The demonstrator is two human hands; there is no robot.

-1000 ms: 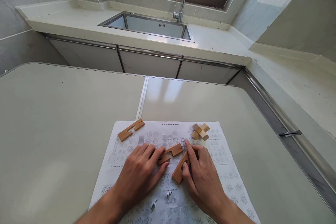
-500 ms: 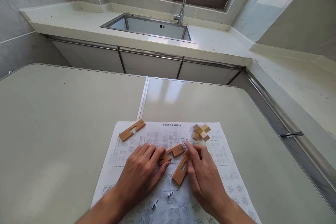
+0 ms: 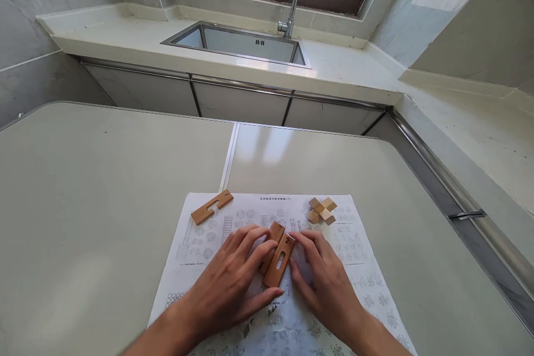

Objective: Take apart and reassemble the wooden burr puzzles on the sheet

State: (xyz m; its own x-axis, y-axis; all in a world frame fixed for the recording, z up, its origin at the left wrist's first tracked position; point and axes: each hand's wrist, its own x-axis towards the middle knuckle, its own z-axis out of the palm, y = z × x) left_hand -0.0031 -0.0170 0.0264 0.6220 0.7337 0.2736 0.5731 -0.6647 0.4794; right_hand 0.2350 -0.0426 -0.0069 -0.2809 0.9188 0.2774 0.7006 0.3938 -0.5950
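Kitchen, probably a home's, inset sink (image 3: 233, 44), curved metal faucet (image 3: 294, 3), pale countertop (image 3: 125, 39), cabinet fronts (image 3: 242, 99) below

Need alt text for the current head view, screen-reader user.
A person's left hand and right hand are at a slotted wooden piece marked 2 and a partly covered wooden piece beside it, on a printed sheet. Farther up the sheet lie a notched wooden piece, left, and a cross-shaped wooden piece, right. Beyond is a sink.

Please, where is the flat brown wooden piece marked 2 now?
In the head view, the flat brown wooden piece marked 2 is below centre, over the printed white paper sheet, between the left hand and right hand.
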